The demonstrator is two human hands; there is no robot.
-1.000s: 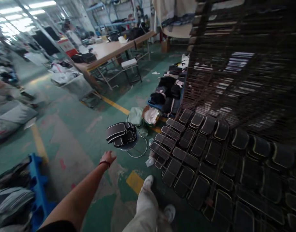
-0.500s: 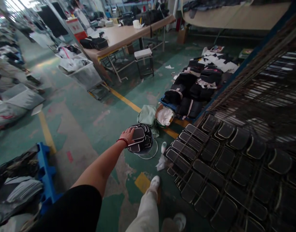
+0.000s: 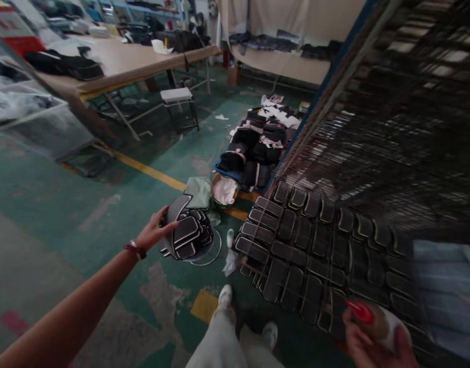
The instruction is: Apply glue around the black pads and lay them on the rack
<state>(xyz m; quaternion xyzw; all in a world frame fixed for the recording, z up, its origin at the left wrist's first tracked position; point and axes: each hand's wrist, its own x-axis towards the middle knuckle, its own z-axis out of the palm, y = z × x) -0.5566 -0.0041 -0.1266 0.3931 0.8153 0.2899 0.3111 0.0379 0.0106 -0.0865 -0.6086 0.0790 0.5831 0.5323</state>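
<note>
My left hand (image 3: 157,231), with a red bracelet at the wrist, grips a dark flat panel (image 3: 177,210) and tilts it up over a round container. In that container lie several black pieces with pale edges (image 3: 188,230). At the lower right, my right hand (image 3: 367,337) is wrapped round a bottle (image 3: 384,323) with a red nozzle. Beside it, rows of black panels with light borders (image 3: 277,276) lie on a wire rack.
A green cloth bag (image 3: 198,191) and a round bin (image 3: 224,190) stand beyond the container. A small bottle (image 3: 230,237) is on the floor. Black bundles (image 3: 254,148) fill a blue pallet. A stool (image 3: 176,95) stands by the long table (image 3: 116,59).
My left hand has gone from resting on the black pieces to holding one panel tilted up. My right hand with the bottle has come into view. The camera has turned right.
</note>
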